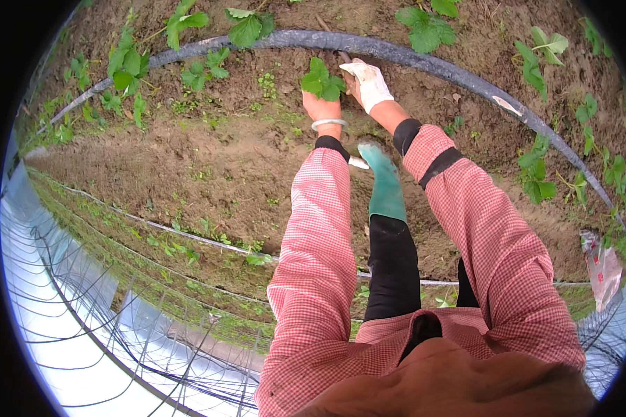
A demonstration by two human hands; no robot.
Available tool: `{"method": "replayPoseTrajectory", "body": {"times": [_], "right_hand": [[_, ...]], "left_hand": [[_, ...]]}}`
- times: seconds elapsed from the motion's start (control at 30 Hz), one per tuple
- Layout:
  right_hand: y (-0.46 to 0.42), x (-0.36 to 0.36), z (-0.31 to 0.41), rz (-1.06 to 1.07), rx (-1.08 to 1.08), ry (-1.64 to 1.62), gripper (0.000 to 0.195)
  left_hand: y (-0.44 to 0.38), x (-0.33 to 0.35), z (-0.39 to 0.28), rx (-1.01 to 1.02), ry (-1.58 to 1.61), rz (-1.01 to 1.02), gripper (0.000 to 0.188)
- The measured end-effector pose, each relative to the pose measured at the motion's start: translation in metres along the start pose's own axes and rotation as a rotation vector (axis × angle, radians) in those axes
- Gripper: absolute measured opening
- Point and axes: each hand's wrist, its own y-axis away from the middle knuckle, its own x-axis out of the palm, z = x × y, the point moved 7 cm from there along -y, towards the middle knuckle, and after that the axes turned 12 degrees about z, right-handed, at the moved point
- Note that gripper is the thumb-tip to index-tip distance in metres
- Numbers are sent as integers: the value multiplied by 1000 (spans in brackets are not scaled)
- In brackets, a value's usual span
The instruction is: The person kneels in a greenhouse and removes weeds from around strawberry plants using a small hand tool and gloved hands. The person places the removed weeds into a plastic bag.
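Observation:
My left hand [322, 108], bare with a pale bangle at the wrist, is low against the soil at a small strawberry plant [322, 81]. The leaves hide its fingers. Just right of the plant, my right hand [366, 86] wears a whitish, soil-stained partial glove, its fingertips pointing down towards the soil by the black hose. A thin brown stick [344, 56] shows at these fingertips, and a similar piece [322, 22] appears beyond the hose. Whether my right hand grips the stick cannot be made out.
A thick black hose [365, 44] curves across the bed beyond my hands. More strawberry plants [425, 28] grow on both sides. My green boot [386, 182] stands on the soil below my hands. A clear plastic bag [602, 268] lies at the right; a thin pale line [188, 237] crosses behind.

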Motion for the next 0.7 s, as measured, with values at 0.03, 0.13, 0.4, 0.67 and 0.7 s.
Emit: {"method": "replayPoseTrajectory", "body": {"times": [0.03, 0.13, 0.4, 0.67, 0.7], "right_hand": [[-6, 4, -3, 4, 28, 20, 19], [-12, -5, 5, -71, -126, -53, 21], [12, -45, 29, -57, -195, 21, 17], [201, -61, 17, 599, 471, -767, 30], [227, -76, 22, 587, 527, -808, 26]], "left_hand": [[-2, 1, -4, 8, -38, 14, 29], [-2, 9, -17, -25, -190, -38, 30], [3, 10, -35, 19, -724, -237, 29], [27, 15, -49, 7, -371, -45, 73], [48, 18, -57, -31, -149, -59, 73]]}}
